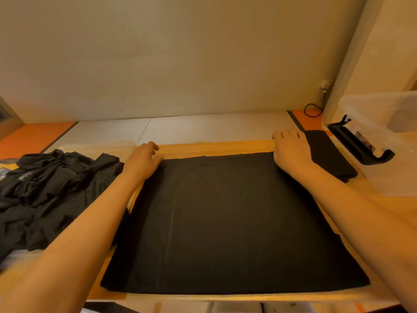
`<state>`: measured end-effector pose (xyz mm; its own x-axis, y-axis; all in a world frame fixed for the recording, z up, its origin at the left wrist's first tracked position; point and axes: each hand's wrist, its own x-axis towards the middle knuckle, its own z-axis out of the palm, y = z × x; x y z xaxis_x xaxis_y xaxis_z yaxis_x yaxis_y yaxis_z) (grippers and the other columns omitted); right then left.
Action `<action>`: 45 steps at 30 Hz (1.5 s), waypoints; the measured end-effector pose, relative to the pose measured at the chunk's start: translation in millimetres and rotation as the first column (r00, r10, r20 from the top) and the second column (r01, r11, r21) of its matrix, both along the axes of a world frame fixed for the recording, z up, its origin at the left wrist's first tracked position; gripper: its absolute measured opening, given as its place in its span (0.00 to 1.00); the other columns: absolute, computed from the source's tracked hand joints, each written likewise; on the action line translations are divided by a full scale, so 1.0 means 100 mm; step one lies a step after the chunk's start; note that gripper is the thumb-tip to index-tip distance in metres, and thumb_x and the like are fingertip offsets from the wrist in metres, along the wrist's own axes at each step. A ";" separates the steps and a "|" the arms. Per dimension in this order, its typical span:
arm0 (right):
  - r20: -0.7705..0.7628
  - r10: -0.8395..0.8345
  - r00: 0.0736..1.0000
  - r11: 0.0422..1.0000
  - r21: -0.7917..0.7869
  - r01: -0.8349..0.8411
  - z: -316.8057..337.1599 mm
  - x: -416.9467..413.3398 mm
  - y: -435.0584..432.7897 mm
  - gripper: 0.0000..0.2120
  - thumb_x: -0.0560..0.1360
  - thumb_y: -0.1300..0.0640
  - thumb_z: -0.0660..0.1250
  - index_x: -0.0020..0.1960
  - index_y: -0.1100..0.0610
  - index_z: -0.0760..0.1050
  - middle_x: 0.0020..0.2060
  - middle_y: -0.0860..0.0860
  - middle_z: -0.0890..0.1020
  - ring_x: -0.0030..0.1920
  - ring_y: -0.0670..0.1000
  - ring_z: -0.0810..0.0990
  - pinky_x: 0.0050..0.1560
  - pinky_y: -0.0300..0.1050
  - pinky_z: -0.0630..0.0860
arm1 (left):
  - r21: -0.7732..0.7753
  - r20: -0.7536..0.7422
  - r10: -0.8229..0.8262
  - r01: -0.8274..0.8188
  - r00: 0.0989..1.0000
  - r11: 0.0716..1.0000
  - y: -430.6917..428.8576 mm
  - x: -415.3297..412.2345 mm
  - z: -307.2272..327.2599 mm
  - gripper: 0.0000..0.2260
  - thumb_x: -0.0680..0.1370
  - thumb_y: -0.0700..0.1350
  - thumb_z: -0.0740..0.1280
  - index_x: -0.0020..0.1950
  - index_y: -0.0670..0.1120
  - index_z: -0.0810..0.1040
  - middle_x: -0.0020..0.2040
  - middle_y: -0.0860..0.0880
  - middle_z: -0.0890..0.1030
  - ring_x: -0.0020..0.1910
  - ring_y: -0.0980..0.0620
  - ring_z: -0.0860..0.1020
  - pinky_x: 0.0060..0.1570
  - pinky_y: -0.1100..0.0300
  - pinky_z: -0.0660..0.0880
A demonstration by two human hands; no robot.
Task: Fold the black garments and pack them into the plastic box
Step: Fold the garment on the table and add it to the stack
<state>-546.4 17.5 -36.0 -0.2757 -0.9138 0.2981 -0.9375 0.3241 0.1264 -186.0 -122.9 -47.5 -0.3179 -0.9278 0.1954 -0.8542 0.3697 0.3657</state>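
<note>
A black garment [225, 222] lies flat and squared on the wooden table [214, 148]. My left hand [144, 160] grips its far left corner with curled fingers. My right hand [291, 150] grips the far right corner the same way. A folded black garment [329, 154] lies just right of my right hand. A heap of unfolded black garments [49, 190] sits at the left. The clear plastic box [383, 114] stands at the right edge; what it holds is hard to make out.
A black bracket-like handle [361, 145] hangs on the box's front. A black cable [312, 110] loops below a wall socket at the back right. Orange and pale floor shows beyond the table. The wall stands close behind.
</note>
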 end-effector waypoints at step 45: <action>0.378 0.239 0.895 0.936 0.154 -0.315 -0.02 0.75 2.94 0.26 0.81 0.58 0.59 0.76 0.44 0.55 0.74 0.43 0.63 0.72 0.44 0.63 0.68 0.37 0.62 | -0.029 0.075 -0.064 0.066 0.995 0.997 2.71 1.23 -0.20 0.18 0.79 0.38 0.62 0.68 0.53 0.70 0.65 0.48 0.75 0.62 0.48 0.75 0.60 0.55 0.73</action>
